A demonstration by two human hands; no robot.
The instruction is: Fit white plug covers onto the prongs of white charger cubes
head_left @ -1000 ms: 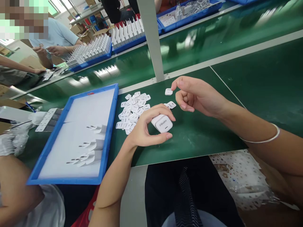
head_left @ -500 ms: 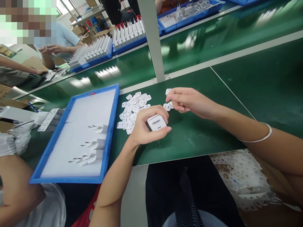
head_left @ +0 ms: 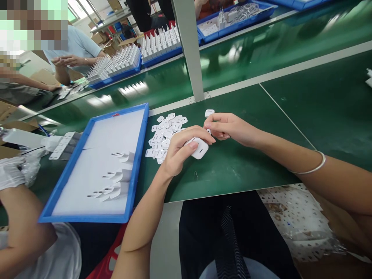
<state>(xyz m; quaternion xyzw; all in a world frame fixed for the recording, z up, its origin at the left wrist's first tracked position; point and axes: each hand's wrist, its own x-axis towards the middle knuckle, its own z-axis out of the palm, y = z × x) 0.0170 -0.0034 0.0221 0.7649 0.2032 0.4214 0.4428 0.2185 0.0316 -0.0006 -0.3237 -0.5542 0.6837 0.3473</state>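
Observation:
My left hand (head_left: pixel 178 152) is closed around a white charger (head_left: pixel 201 150), with its slotted face turned up and the thumb pressed on that face. My right hand (head_left: pixel 225 126) is just beyond the charger, thumb and forefinger brought together; whatever is between them is too small to make out. One loose white cover plate (head_left: pixel 209 113) lies beyond the right fingertips, and another is partly hidden under them. Left of the hands, a pile of small white cover plates (head_left: pixel 167 131), each with a dark slot, spreads over the green table (head_left: pixel 232 170).
A blue tray (head_left: pixel 131 193) with a white liner holds several chargers (head_left: pixel 120 176), prongs pointing left. Behind the table rises a metal post (head_left: pixel 194 58). Filled blue trays (head_left: pixel 116 73) line the far bench, where a co-worker (head_left: pixel 78 46) sits. Another person's arm (head_left: pixel 23 217) is at lower left.
My left thumb has moved onto the charger's face, covering the printed lettering, and the charger has shifted slightly right. My right hand has lowered a little, closer to the left.

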